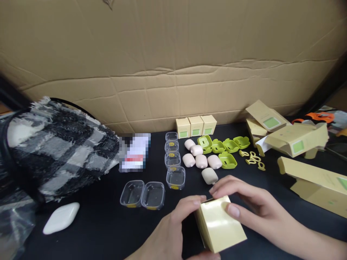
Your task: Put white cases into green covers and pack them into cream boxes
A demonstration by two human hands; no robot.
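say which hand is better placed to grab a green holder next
Probably the right hand: it sits nearer the green holders than the left hand, though both are on the yellow box.

Six clear tubs, five pale-pink cases, three upright boxes — one handheld box.

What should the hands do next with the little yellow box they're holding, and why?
Maybe press the far edge of the yellow box closed. A dark gap seems to show there, right by the fingertips of the right hand, while the left hand already steadies the box's side, so a gentle push looks easy.
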